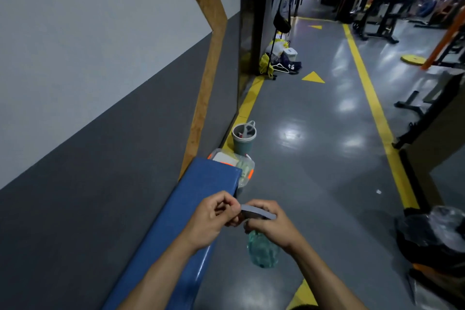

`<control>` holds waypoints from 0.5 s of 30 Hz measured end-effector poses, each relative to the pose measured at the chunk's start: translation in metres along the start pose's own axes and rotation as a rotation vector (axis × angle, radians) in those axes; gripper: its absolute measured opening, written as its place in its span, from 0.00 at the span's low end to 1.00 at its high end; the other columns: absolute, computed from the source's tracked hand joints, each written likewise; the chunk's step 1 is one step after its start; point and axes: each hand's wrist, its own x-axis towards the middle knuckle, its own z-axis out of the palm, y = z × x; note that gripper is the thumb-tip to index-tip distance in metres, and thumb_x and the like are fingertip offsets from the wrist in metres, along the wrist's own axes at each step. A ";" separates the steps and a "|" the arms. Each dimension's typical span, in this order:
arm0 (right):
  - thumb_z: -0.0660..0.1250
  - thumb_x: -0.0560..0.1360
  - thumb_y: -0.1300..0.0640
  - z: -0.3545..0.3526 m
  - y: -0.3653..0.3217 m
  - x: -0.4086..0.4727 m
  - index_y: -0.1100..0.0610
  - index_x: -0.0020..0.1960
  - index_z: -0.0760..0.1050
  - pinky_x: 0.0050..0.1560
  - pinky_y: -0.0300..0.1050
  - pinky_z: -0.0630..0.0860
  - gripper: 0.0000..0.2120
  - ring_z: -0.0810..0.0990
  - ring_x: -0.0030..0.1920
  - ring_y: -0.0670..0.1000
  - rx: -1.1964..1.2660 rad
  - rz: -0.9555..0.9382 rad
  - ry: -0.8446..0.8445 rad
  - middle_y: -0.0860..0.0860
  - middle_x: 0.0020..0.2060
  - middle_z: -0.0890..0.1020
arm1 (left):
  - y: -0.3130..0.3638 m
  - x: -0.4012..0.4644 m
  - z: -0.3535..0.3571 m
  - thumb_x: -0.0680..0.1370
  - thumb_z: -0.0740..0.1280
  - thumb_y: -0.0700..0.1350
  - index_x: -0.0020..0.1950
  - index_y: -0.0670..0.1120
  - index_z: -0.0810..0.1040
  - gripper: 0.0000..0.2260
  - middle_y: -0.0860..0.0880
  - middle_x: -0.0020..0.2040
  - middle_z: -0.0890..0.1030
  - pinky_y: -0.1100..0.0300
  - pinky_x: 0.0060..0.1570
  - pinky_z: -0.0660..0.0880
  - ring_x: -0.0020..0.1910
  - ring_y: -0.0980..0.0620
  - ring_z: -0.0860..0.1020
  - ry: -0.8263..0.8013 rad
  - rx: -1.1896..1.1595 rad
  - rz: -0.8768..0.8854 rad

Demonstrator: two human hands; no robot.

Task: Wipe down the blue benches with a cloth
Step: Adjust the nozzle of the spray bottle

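The blue bench (191, 214) runs along the foot of the grey wall (100, 158), its padded top slanting from the bottom edge of the view up to a squared-off end near the middle. No cloth can be made out anywhere on it.

Just beside the bench's outer edge, both hands meet over the floor. The right hand (270, 225) is curled round the neck of a spray bottle (261, 249), whose pale green, see-through body hangs below the palm. Its grey spray head (258, 212) sticks out to the left between the two hands. The left hand (211, 218) has its fingers bent in, and the fingertips (232, 205) pinch the tip of that spray head. Both forearms reach in from the bottom of the view, the left one crossing above the bench top.

Past the end of the bench, a clear plastic box (239, 166) with orange clips sits on the floor, touching the bench end. Just beyond it stands a grey-green cup (242, 139) with something sticking out of its open top.

Yellow lines (372, 98) and a yellow triangle (313, 77) mark the glossy grey floor (302, 184). Farther along the wall lies a heap of bags (279, 58). On the right, near the lower corner, sits a dark bin bag (432, 231), and black gym frames (380, 17) stand well back.
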 end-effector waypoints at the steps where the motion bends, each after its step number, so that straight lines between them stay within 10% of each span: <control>1: 0.67 0.66 0.70 -0.013 -0.001 0.018 0.57 0.47 0.83 0.42 0.48 0.80 0.15 0.84 0.43 0.54 -0.002 0.004 -0.015 0.56 0.42 0.86 | 0.002 0.019 -0.001 0.79 0.69 0.45 0.46 0.38 0.76 0.10 0.44 0.36 0.80 0.58 0.41 0.75 0.37 0.49 0.78 0.020 -0.005 0.002; 15: 0.71 0.73 0.63 -0.146 0.034 0.308 0.56 0.46 0.80 0.39 0.39 0.71 0.05 0.76 0.37 0.45 -0.230 0.031 -0.138 0.47 0.36 0.80 | -0.054 0.316 -0.073 0.79 0.67 0.38 0.51 0.37 0.77 0.05 0.47 0.37 0.80 0.58 0.42 0.77 0.39 0.51 0.80 0.146 -0.043 -0.076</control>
